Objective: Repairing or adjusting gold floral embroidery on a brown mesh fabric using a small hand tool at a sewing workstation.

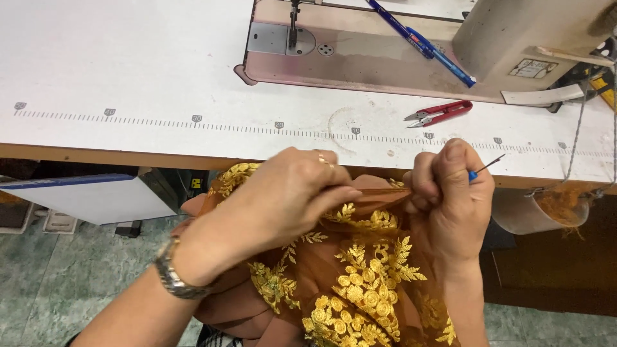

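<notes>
White sewing table [128, 64] filling background, printed ruler strip running along it. Brown fabric with gold embroidery [360, 270] hanging just below table edge. Left hand [289, 199] pinching fabric's seam; right hand [450, 199] gripping same seam plus blue-handled seam ripper [482, 168]. One red thread snips [440, 113] lying beyond right hand; two blue pens [424, 42] resting on sewing machine [385, 58].
</notes>
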